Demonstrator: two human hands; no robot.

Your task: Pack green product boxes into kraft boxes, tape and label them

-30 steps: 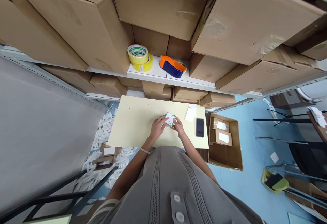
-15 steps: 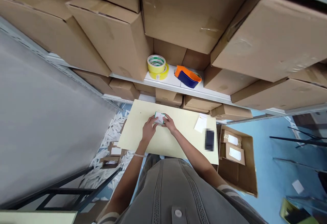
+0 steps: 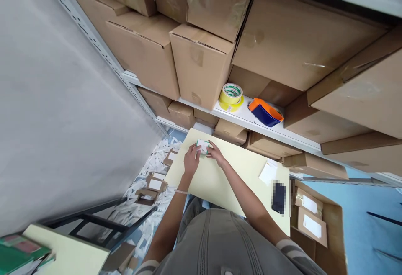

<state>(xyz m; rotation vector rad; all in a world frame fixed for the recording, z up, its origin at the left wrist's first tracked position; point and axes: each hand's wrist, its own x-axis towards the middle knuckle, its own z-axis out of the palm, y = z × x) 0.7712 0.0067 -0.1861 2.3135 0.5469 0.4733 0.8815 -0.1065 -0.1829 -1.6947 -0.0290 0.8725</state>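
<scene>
A small white box with green edges [image 3: 203, 144] is pinched at its left side by the left grip [image 3: 191, 159] and at its right side by the right grip [image 3: 216, 154], over the counter [image 3: 243, 164]. White paper [image 3: 268, 172] is laid well apart, to the right of both grips.

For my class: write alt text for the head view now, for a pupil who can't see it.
A person's left hand and right hand hold a small white item with green edges over a pale yellow rectangular table. Beyond it, a white shelf carries brown cardboard boxes and yellow rolls of tape.
</scene>
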